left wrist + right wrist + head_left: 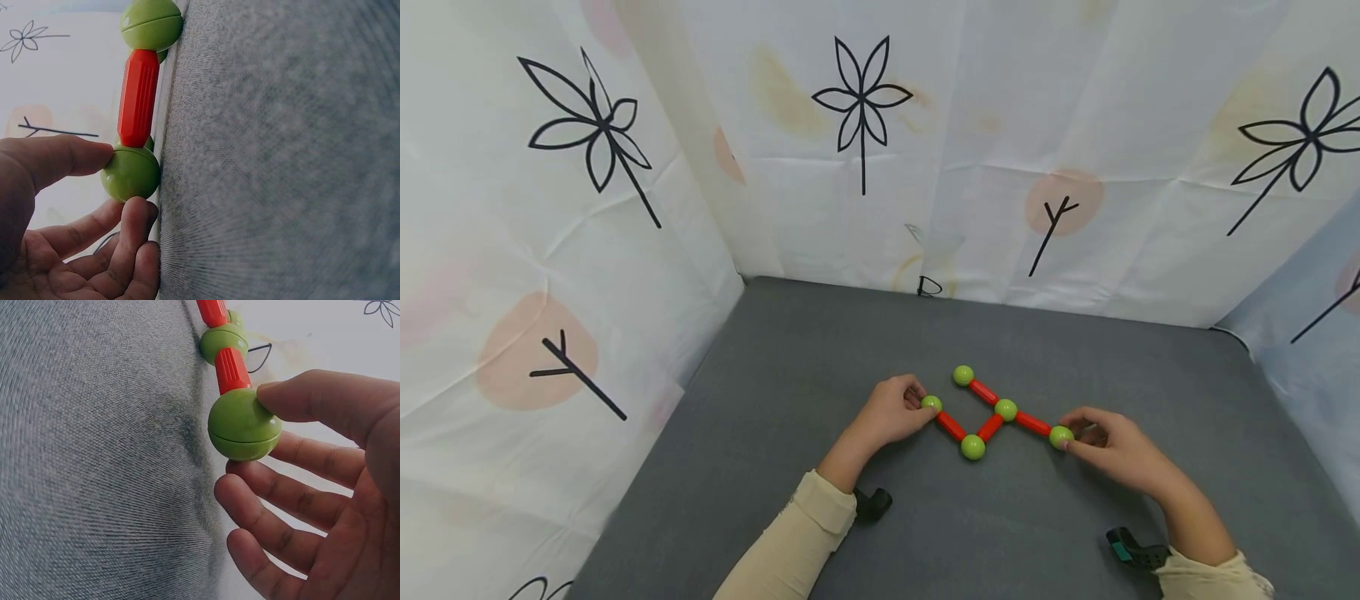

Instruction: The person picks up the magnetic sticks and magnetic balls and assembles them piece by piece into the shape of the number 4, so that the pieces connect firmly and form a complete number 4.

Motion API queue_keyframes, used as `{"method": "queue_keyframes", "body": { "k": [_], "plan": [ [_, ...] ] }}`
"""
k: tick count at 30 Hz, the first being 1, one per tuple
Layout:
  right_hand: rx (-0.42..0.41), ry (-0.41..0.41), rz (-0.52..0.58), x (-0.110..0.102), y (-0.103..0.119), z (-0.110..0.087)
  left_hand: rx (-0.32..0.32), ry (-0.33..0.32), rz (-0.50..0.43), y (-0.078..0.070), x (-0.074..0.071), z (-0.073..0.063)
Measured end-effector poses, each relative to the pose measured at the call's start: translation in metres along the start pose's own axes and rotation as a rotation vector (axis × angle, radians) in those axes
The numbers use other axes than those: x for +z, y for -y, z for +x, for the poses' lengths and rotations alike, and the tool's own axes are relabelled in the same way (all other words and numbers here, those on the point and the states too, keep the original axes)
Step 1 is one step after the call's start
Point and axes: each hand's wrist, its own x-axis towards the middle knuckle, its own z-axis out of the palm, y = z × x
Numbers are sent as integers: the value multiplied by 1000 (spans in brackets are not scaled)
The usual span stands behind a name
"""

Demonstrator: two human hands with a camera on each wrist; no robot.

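Observation:
Several green balls joined by red rods form a zigzag, branching chain on the grey table. My left hand (891,410) pinches the green ball (131,174) at the chain's left end between thumb and fingers. A red rod (139,98) runs from that ball to the lower middle ball (973,447). At the right end, my right hand (1114,448) pinches another green ball (244,425); a red rod (1033,423) links it to the central ball (1005,410). From the centre, one more rod (984,392) reaches the far ball (963,376), which no hand touches.
The grey tabletop (850,333) surrounds the chain. White cloth walls (970,100) with flower and twig prints stand behind and at both sides. Dark wrist devices (872,505) show below both hands, beside cream sleeves (805,533).

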Motion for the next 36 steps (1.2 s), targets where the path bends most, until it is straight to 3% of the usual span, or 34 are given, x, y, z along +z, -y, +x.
{"method": "queue_keyframes", "body": {
  "k": [6, 23, 36],
  "plan": [
    [-5, 63, 33, 1, -2, 2, 1, 0, 4, 1, 0, 0],
    [1, 143, 43, 0, 2, 3, -3, 2, -8, 0, 0, 1],
    [10, 166, 20, 0, 4, 8, -8, 6, -8, 1, 0, 2]
  ]
}}
